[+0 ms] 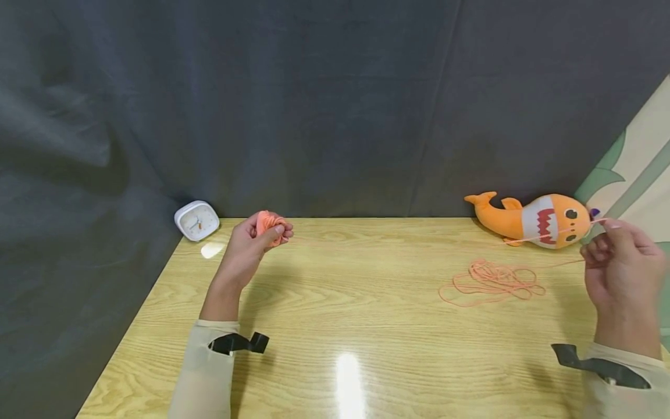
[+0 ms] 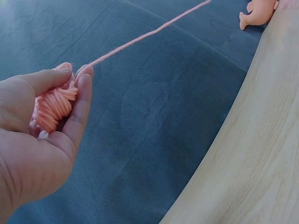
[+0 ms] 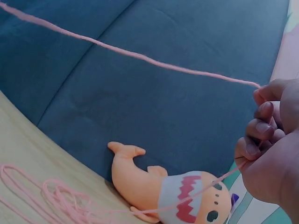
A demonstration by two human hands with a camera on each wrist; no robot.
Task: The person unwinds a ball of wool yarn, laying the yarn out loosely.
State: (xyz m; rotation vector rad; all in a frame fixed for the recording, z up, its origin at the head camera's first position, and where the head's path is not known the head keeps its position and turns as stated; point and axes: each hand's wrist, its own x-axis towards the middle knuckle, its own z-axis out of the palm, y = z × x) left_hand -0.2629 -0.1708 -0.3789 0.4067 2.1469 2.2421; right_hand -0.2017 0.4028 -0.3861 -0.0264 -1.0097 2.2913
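My left hand grips a small wound bundle of orange-pink yarn, thumb on one side and fingers on the other. From it a single strand runs across to my right hand, which pinches the strand between thumb and forefinger, its other fingers curled. In the right wrist view the strand looks nearly straight. Below the right hand, the yarn continues down to a loose looped heap of yarn on the table.
An orange plush shark lies at the back right of the wooden table, close to the right hand. A white clock stands at the back left corner. Dark cloth hangs behind the table, and a patterned panel borders the right.
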